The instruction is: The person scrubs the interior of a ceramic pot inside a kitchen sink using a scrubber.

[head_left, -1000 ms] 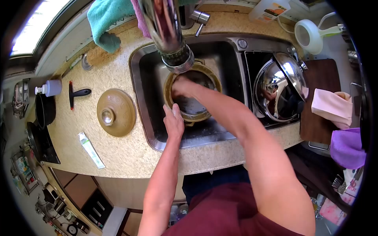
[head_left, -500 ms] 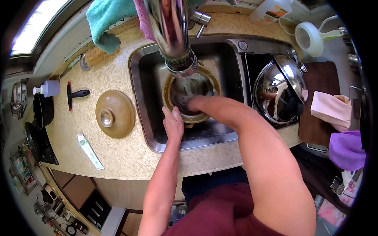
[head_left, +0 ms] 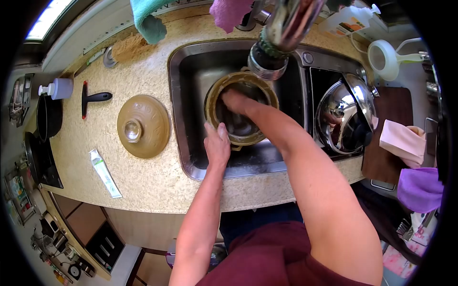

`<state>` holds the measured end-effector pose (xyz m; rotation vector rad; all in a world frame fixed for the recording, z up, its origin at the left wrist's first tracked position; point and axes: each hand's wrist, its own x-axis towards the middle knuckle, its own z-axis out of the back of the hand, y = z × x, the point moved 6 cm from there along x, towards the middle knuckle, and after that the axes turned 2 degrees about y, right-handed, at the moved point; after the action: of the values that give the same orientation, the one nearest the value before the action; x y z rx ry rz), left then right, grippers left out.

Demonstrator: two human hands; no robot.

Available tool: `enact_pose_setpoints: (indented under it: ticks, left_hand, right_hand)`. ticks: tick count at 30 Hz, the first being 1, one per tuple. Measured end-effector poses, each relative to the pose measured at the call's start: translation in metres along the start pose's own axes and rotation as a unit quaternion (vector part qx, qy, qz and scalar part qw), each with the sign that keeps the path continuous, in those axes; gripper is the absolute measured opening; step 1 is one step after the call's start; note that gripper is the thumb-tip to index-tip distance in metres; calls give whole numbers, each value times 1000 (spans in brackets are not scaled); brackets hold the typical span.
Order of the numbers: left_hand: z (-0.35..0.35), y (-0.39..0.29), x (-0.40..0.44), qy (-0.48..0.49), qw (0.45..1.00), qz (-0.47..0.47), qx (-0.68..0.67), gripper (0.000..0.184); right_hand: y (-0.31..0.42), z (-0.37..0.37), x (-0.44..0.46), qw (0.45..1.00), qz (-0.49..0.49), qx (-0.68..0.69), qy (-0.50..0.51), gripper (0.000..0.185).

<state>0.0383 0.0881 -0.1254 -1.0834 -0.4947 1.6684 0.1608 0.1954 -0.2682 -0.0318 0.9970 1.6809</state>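
Note:
A brown clay pot (head_left: 272, 91) stands in the left basin of the steel sink (head_left: 191, 168). My left hand (head_left: 217, 144) holds the pot's near left rim, thumb and fingers against its wall. Inside the pot, at its left part, is my right hand (head_left: 233, 101); its fingers are bent down and what they hold, if anything, is hidden. The metal faucet head (head_left: 268, 59) hangs over the pot's far right rim. The pot's brown lid (head_left: 143, 126) lies knob up on the counter, left of the sink.
A black-handled squeegee (head_left: 95, 97) and a white tube (head_left: 105, 173) lie on the left counter. Right of the basin are a shiny steel pot with lid (head_left: 338, 117), a dark board (head_left: 393, 107), a pink cloth (head_left: 401, 143) and a purple cloth (head_left: 420, 189). A bottle (head_left: 347, 22) stands behind.
My right hand has swept round inside the pot, from left to near right and back left. The faucet head now appears farther right over the pot. The camera view has shifted.

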Motion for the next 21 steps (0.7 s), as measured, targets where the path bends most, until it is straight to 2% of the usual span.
enact_pose_setpoints:
  ticks: [1,2,5,6,7,9,10,11,13,14,15,16,17,18,19,20,21]
  left_hand:
    - [1,-1,-1,-3,1000,-10,2,38]
    - [2,2,-3,-2,1000,-7,-1,38]
    - [-2,7,-2,-8,1000,-5,16,40]
    - [-3,8,1,-11,1000,-13,12,40]
    - [-2,8,2,-14,1000,-19,11,40]
    - [3,3,-3,10,1000,-8,0,41]
    - [1,5,1,-1,1000,-14,13,41]
    - [-1,7,3,-13,999,-17,24,41]
    - [-4,7,5,-16,1000,-11,7,42]
    - [-3,6,2,2,1000,6,3,43]
    - [-1,8,2,15,1000,21,0,44]
    - [-3,13,4,21,999,31,32,47]
    - [-3,16,4,13,999,38,29,47]
    - [-3,15,5,12,999,32,42,49]
    - [-3,14,4,16,998,25,57,50]
    - [-2,13,4,17,998,21,63,53]
    - [-1,12,3,16,998,23,55,53]
  right_hand:
    - [11,-12,-12,998,48,-43,11,30]
    - [25,-29,-44,997,40,-38,-54,32]
    - [16,-18,-48,997,23,-20,-77,39]
    - [-26,-12,3,999,12,32,-15,41]
    - [-23,-10,-7,983,-63,167,37,40]
    - [-15,-3,-33,872,-246,417,71,39]
    - [1,-1,-37,969,-108,206,88,39]
    - [17,-14,-49,994,35,-22,105,39]
    - [-3,-35,-53,994,62,-76,-40,34]
    - [-3,-22,-43,977,77,-184,71,37]
    - [-1,-11,-31,936,94,-289,178,39]
    - [-19,20,-9,990,-34,-125,54,36]
    - [-37,42,-3,983,-162,48,-72,32]
    - [-36,36,-3,984,-158,45,-68,32]
    - [-21,19,-10,992,-64,-108,10,29]
    - [-13,-3,-23,961,33,-260,89,27]
    - [-9,-21,-37,959,33,-266,93,27]
